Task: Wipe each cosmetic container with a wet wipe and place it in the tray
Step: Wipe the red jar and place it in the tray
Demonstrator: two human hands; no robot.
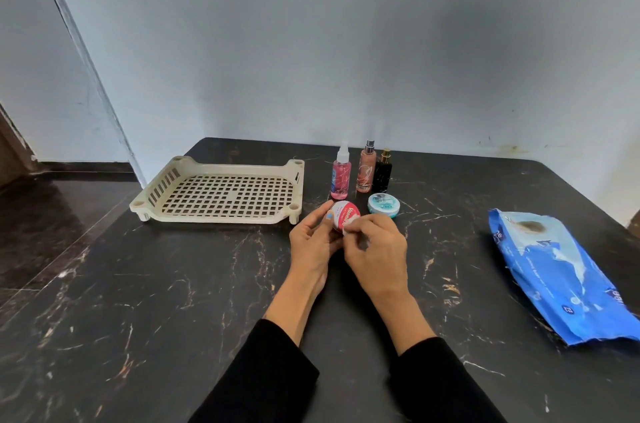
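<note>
A: Where was the small round red-and-white Vaseline tin [343, 217] when we looked down?

B: Off the table, tilted with its lid towards us, held in our left hand [312, 242]. The thumb, with its blue nail, curled over the tin's left edge, and the other fingers wrapped behind it.

A: And our right hand [375, 249]?

B: It pinched a small bunched white wet wipe [347, 228] in its fingertips and pressed it to the tin's lower right rim. Both hands were closed on what they held, and they touched around the tin.

A: What lay nearest that grip?

B: Just beyond it and to the right sat a flat round pale-blue cream jar [384, 204] on the black marbled table [138, 318]. Farther back stood three bottles in a row: a clear pink spray bottle with a white nozzle [341, 177], a peach mist bottle with a dark pump [366, 170], and a short black perfume bottle with a gold top [382, 171], the last two close together.

A: And the tray?

B: The cream perforated plastic tray [221, 215] lay to the left of the grip and a little beyond, its near right corner just beside our left hand. We saw nothing in it.

A: The wipes?

B: The crumpled blue plastic wipe packet [568, 277] lay well to the right, apart from everything else.
</note>
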